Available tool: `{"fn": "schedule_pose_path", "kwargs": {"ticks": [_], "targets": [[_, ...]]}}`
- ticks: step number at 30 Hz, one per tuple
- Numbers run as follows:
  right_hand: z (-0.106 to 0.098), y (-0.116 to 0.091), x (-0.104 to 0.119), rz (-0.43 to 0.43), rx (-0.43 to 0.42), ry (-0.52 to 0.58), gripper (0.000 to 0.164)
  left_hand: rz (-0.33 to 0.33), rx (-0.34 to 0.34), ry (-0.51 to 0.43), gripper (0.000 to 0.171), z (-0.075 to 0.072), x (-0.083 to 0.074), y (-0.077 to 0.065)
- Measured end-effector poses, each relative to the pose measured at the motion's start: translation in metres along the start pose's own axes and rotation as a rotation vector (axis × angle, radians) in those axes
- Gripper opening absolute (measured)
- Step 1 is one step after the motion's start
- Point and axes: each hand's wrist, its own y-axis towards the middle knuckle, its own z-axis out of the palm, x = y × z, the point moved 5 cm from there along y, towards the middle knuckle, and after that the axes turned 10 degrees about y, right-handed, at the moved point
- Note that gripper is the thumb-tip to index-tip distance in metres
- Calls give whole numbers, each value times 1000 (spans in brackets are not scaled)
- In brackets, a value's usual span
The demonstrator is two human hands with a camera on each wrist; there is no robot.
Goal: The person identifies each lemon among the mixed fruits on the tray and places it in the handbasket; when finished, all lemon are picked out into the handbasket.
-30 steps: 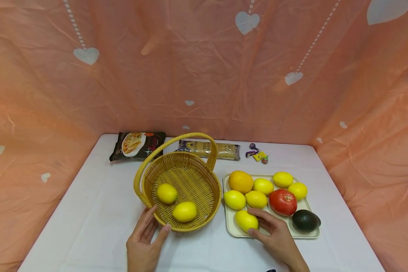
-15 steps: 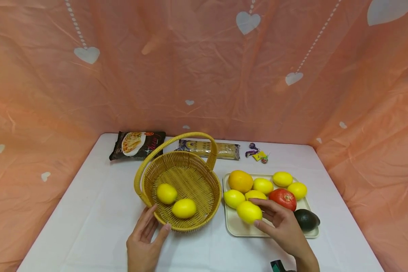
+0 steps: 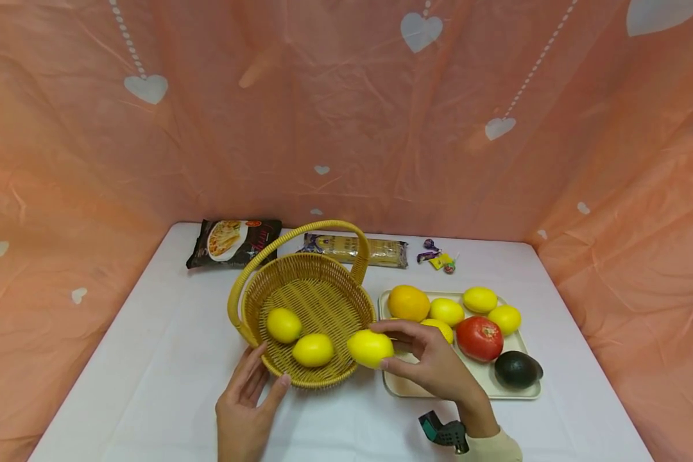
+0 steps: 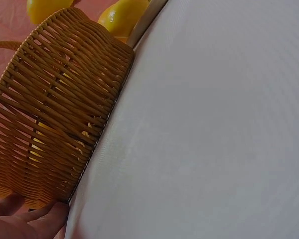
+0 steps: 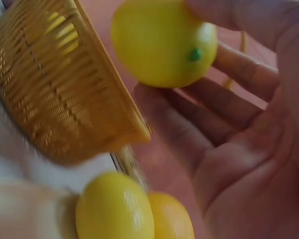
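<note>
Between thumb and fingers my right hand (image 3: 433, 362) pinches a yellow lemon (image 3: 370, 349), held at the right rim of a wicker basket (image 3: 306, 276). Seen from the right wrist, that lemon (image 5: 162, 45) has a green stem spot and hangs beside the basket wall (image 5: 65, 89). Two other lemons lie inside the basket, a left one (image 3: 284, 325) and one nearer the front (image 3: 314, 350). My left hand (image 3: 247, 401) touches the basket's front left side, fingers and thumb spread along it; its fingertips (image 4: 55, 216) show low on the weave in the left wrist view.
A cream tray (image 3: 407, 387) on the right bears several lemons, an orange (image 3: 408, 303), a red tomato-like fruit (image 3: 480, 339) and an avocado (image 3: 517, 370). Behind lie a black food packet (image 3: 233, 243), a noodle packet (image 3: 387, 252) and small candies (image 3: 441, 260). The basket's handle (image 3: 300, 234) arches upward.
My right hand has lifted the lemon off the tray's front left and carried it leftward to the basket rim. The left hand stays at the basket; its front lemon has shifted slightly back.
</note>
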Motion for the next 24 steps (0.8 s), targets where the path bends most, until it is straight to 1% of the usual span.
{"fn": "schedule_pose_path", "kwargs": {"ticks": [5, 7, 12, 16, 18, 21, 24], "targets": [[20, 21, 1, 15, 98, -111, 41, -9, 1, -7, 64, 0, -1, 0], [28, 28, 1, 18, 127, -161, 40, -11, -2, -9, 64, 0, -1, 0], [51, 43, -1, 37, 186, -243, 39, -8, -7, -8, 65, 0, -1, -1], [71, 52, -2, 2, 204, -308, 40, -1, -15, -6, 65, 0, -1, -1], [80, 55, -1, -32, 206, -333, 42, 6, -22, -9, 65, 0, -1, -1], [84, 56, 1, -68, 188, -318, 43, 26, -30, -22, 65, 0, -1, 0], [76, 51, 3, -87, 144, -237, 42, 31, -25, -25, 66, 1, -1, 0]]}}
